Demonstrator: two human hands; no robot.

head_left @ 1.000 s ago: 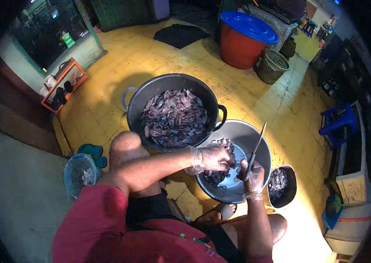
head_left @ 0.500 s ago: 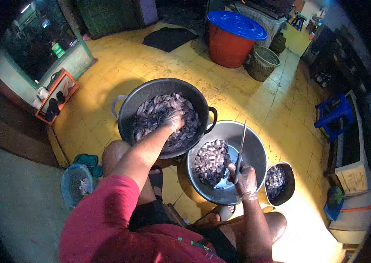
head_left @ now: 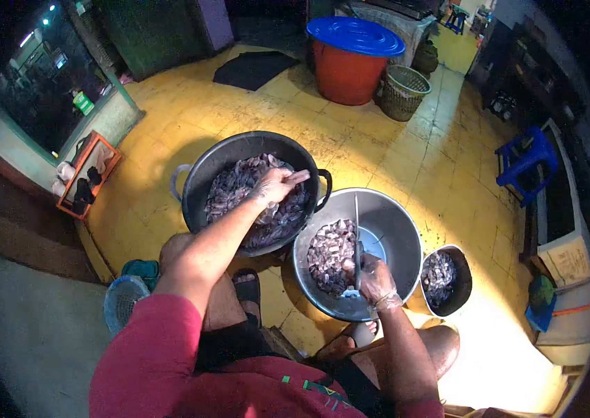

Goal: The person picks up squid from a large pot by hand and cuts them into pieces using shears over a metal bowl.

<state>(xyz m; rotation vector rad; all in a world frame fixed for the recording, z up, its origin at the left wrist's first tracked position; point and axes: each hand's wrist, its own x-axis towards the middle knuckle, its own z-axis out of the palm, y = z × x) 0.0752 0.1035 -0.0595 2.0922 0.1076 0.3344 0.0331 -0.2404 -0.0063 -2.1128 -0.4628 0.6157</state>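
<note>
My gloved left hand (head_left: 274,187) is over the black two-handled basin (head_left: 201,157), closed on a pale squid (head_left: 298,177). Many purplish, ink-stained squid (head_left: 229,198) fill the basin below it. In my gloved right hand (head_left: 377,280) is a knife (head_left: 357,223), its blade pointing up and away from me. That hand is over the grey metal basin (head_left: 403,230), where cut pale squid pieces (head_left: 330,254) are heaped on the left side. A smaller tub (head_left: 463,285) to the right contains more pale and dark pieces (head_left: 439,275).
Beyond the basins, a red barrel (head_left: 347,73) with a blue lid stands beside a woven basket (head_left: 404,90). A blue stool (head_left: 528,164) is on the right. At left are an orange shoe rack (head_left: 93,174) and a light blue plastic basket (head_left: 122,303).
My left hand has lifted out of the squid heap with one squid and moved slightly. The knife in my right hand has swung more upright, lower and leftward. The view has shifted slightly.
</note>
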